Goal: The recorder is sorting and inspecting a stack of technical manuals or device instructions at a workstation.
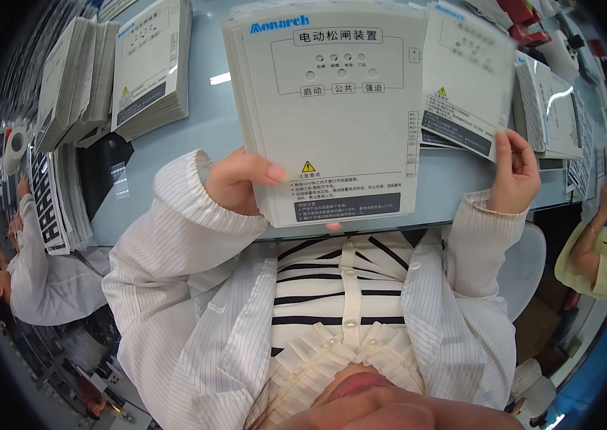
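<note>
My left hand (246, 175) grips a thick stack of white printed panel sheets (339, 136), thumb on the front and a fingertip showing under the lower edge. The sheets carry a row of small round holes, a yellow warning triangle and a dark block at the bottom. Between the thumb and fingers of my right hand (515, 172) is the lower right corner of a single matching sheet (461, 93), tilted and partly blurred at its top. Its left side lies close beside the stack; whether they touch I cannot tell.
More stacks of such sheets stand at the left, one upright pile (151, 68) and another pile (77, 79), on the pale blue table (174, 161). Further sheets (551, 107) lie at the right. A tape roll (15, 142) is far left. People sit at both sides, one in a white sleeve (52, 279).
</note>
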{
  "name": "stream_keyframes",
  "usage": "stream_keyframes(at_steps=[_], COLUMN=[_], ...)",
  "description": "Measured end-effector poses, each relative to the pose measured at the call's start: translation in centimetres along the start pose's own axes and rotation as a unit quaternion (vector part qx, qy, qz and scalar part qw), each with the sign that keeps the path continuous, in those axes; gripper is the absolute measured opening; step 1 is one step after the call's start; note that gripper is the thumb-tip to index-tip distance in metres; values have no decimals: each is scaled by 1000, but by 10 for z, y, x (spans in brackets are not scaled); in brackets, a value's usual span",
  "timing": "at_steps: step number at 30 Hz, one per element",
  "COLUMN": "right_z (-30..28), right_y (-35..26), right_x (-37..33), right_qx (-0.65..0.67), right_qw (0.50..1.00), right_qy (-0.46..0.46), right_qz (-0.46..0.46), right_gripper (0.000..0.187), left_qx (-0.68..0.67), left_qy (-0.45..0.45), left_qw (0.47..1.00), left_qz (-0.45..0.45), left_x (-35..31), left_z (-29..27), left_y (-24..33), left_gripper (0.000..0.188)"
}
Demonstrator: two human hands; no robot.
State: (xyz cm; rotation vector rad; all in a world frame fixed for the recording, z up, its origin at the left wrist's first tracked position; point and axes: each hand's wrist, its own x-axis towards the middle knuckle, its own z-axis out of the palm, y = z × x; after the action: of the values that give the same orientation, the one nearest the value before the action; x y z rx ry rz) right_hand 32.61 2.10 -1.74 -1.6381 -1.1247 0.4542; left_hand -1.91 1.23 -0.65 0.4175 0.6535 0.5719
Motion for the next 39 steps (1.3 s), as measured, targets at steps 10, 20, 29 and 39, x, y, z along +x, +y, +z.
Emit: stream_keyframes(at_steps=[10, 20, 29, 39], right_z=[13, 16, 8, -8], right_y=[-39, -54, -38, 2], right_x=[-39, -49, -35, 2], right_qx=[38, 198, 162, -121], right_qw=[971, 876, 942, 991], right_qy=[-224, -414, -277, -12], right_qz=[-78, 148, 98, -57], right_gripper=[14, 7, 9, 21], left_qx=[-8, 6, -19, 9], left_qy=[-8, 1, 6, 40], left_qw=[1000, 1000, 1000, 999], left_qz=[0, 13, 11, 14], left_x=[0, 2, 1, 1], left_z=[12, 6, 11, 9], left_y=[4, 0, 2, 1], left_gripper=[67, 67, 65, 64])
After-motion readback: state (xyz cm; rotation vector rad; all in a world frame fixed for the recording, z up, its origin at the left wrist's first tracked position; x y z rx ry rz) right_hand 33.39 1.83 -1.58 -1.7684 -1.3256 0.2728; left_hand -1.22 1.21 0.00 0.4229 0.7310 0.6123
